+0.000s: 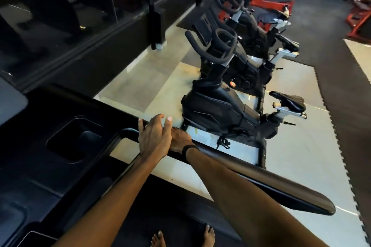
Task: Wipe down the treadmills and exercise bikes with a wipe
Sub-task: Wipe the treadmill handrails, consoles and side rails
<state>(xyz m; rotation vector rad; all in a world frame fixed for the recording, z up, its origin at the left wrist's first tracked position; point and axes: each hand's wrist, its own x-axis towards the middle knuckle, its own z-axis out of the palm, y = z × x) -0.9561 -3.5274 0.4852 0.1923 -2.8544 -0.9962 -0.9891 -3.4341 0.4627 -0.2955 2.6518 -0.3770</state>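
Hands meet on the long glossy black treadmill handrail (261, 176): left hand (153, 138) loosely spread, right hand (179, 139) gripping it.

Both hands meet on the treadmill's right handrail (261, 178): left hand (153, 138) fingers extended, right hand (179, 139) wrapped over the rail. Black exercise bikes (226, 104) stand in line beyond. Bare feet (158, 239) on the belt.
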